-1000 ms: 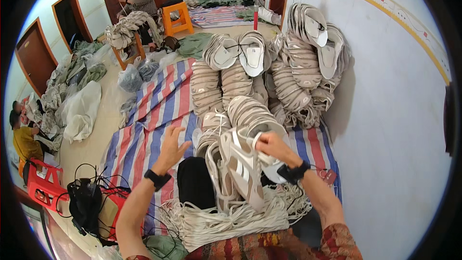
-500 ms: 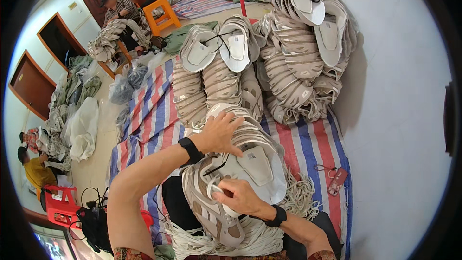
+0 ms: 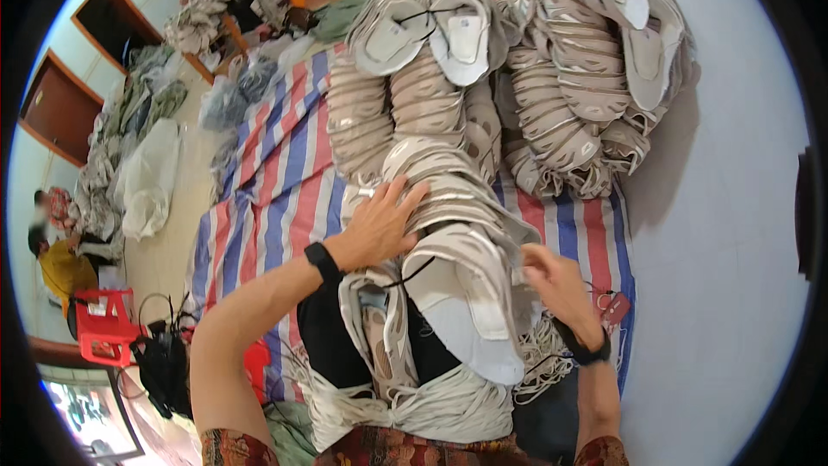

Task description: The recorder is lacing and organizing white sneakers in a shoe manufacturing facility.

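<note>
- Right hand [image 3: 556, 283] swung outward, now beside nested beige-and-white shoe uppers [image 3: 453, 179]; fingers curled, cannot tell hold.
- Left hand [image 3: 377, 226] spread wide, resting on uppers' left side.
- Uppers between both hands.

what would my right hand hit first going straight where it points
Your right hand would probably meet the side of the near stack of beige shoe uppers first; depth is unclear, so they may be touching.
</note>
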A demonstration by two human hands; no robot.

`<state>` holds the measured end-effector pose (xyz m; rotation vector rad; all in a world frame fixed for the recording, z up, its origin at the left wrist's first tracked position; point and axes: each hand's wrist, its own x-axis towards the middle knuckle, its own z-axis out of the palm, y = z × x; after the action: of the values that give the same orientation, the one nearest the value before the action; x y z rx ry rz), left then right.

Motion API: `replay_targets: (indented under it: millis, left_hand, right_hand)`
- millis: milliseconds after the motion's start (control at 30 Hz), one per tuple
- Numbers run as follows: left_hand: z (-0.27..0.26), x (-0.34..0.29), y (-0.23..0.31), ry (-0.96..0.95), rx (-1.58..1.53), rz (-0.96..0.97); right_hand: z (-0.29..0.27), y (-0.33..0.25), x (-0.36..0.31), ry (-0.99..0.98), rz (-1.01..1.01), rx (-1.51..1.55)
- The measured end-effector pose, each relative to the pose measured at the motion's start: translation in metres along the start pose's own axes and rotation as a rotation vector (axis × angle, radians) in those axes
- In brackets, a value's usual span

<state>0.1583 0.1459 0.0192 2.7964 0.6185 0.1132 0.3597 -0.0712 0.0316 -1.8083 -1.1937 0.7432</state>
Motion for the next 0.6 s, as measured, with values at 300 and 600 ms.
replay_targets:
  millis: [300,600]
  left_hand:
    - [-0.015,-0.100,-0.024,-0.210,-0.265,0.069]
    - [0.017,-0.103,-0.050,0.028,-0.546,-0.142]
  right_hand:
    - [0.036,-0.002,-0.036,-0.553,-0.029,-0.102]
    - [0.060,0.009,-0.061,-0.526,0.191,0.428]
